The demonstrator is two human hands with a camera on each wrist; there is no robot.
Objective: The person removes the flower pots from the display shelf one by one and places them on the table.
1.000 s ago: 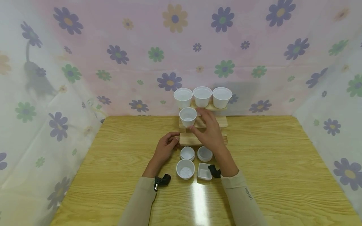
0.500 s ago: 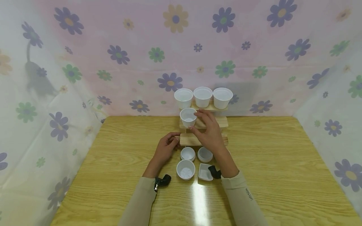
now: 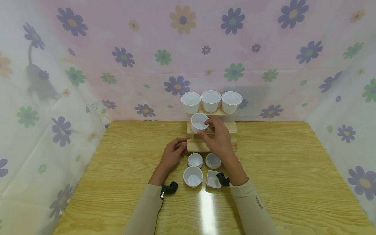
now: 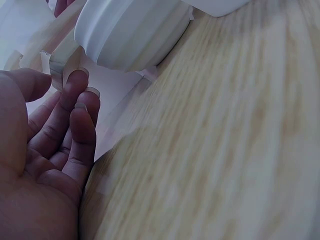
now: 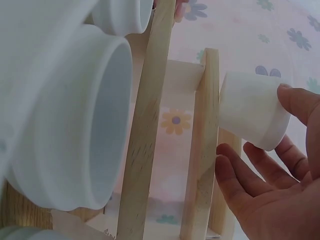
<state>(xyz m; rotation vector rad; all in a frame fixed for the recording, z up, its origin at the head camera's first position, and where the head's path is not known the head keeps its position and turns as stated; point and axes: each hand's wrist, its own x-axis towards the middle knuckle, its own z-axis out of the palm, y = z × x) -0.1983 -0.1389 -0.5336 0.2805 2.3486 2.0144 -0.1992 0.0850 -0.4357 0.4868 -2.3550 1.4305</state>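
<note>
My right hand (image 3: 216,135) grips a white round pot (image 3: 199,122) at its right side, thumb in front and fingers behind, above the left half of the stand's middle shelf (image 3: 230,127). In the right wrist view the pot (image 5: 252,107) appears beside the shelf board, with the fingers (image 5: 237,182) around its lower side. My left hand (image 3: 172,152) touches the left end of the wooden stand's lowest shelf (image 3: 198,145), its fingers loosely bent. In the left wrist view the fingertips (image 4: 77,80) rest by the board's end (image 4: 65,60).
Three white pots, including the middle one (image 3: 211,101), stand on the top shelf (image 3: 218,112). On the wooden table (image 3: 279,169), before the stand, are more white containers: a wide bowl (image 3: 193,176), a square dish (image 3: 213,179) and round ones (image 3: 195,160). Flowered cloth (image 3: 147,78) hangs behind.
My right hand's fingers have closed further over the pot's rim, and the pot has shifted slightly right and tilted. The left hand stays at the shelf end.
</note>
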